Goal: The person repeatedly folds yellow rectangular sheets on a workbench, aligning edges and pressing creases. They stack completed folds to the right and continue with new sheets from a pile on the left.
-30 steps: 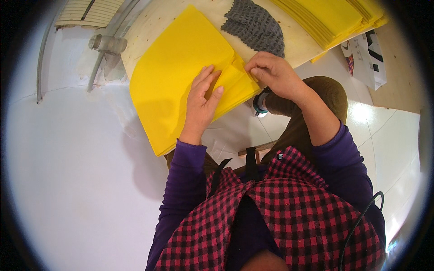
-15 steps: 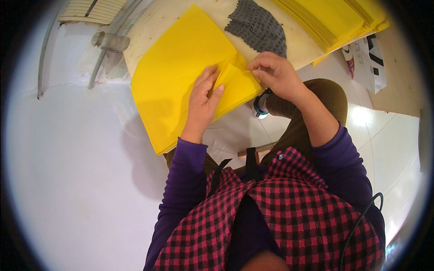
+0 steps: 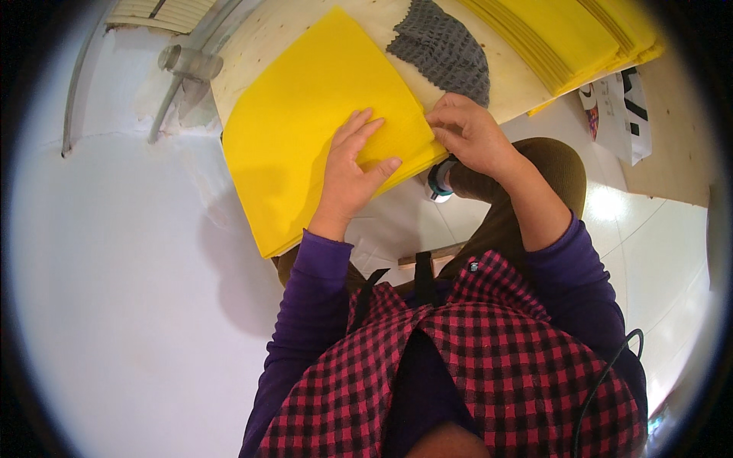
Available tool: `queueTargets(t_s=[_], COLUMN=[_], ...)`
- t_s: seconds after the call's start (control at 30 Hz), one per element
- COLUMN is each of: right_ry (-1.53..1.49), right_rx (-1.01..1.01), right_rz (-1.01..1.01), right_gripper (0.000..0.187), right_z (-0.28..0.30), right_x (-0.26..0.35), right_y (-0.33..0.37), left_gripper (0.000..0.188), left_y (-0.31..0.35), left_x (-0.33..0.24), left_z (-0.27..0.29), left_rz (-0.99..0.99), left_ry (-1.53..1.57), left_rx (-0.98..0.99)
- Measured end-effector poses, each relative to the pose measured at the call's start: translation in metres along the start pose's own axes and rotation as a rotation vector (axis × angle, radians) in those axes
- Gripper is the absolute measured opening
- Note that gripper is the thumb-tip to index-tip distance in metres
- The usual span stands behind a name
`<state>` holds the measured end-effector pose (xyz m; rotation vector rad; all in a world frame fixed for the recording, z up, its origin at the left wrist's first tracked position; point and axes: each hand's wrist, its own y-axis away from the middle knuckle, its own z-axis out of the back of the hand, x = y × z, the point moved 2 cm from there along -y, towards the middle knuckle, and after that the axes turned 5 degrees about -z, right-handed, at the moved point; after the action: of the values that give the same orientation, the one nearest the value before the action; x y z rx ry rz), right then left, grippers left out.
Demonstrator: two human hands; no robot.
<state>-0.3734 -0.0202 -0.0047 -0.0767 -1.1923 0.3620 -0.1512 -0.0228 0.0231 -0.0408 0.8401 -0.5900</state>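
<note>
A stack of yellow, felt-like fabric sheets lies on a pale wooden table in front of me, its far corner pointing away. My left hand rests on the top sheet with fingers stretched and thumb spread, holding nothing. At the stack's right edge, my right hand is closed in a pinch, thumb and forefinger on the border of the yellow sheet. How many layers are between those fingertips is hidden. The top surface lies smooth between my two hands.
A crumpled grey textured cloth lies beyond my right hand. Further right, more folded yellow sheets are piled at the table's edge. A printed white bag stands below them. A pipe fitting juts from the wall at left.
The raised fold of the top sheet between my hands has gone flat. My left fingers have spread out onto the sheet, while my right hand has shifted slightly nearer and to the right.
</note>
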Motion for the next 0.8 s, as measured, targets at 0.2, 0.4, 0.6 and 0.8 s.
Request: queueTargets(t_s=[0.2,0.4,0.6,0.8], right_ry=[-0.162,-0.042,0.192,0.282], right_rx=[-0.060,-0.044,-0.125,-0.135], right_rz=[-0.064,-0.049,0.118,0.123], right_gripper=[0.016,0.020,0.023,0.023], right_z=[-0.003,-0.005,-0.001,0.000], right_x=[0.002,0.011,0.023,0.033], right_y=[-0.001,-0.008,-0.016,-0.023], left_gripper=[0.061,0.063,0.058,0.054], left_y=[0.002,0.004,0.006,0.008], left_x=[-0.003,-0.005,-0.001,0.002], left_z=[0.000,0.001,0.000,-0.001], left_rz=[-0.035,-0.010,-0.032,-0.058], left_ry=[-0.069,-0.117,-0.123,-0.099], left_rx=[0.002,0.017,-0.019,-0.033])
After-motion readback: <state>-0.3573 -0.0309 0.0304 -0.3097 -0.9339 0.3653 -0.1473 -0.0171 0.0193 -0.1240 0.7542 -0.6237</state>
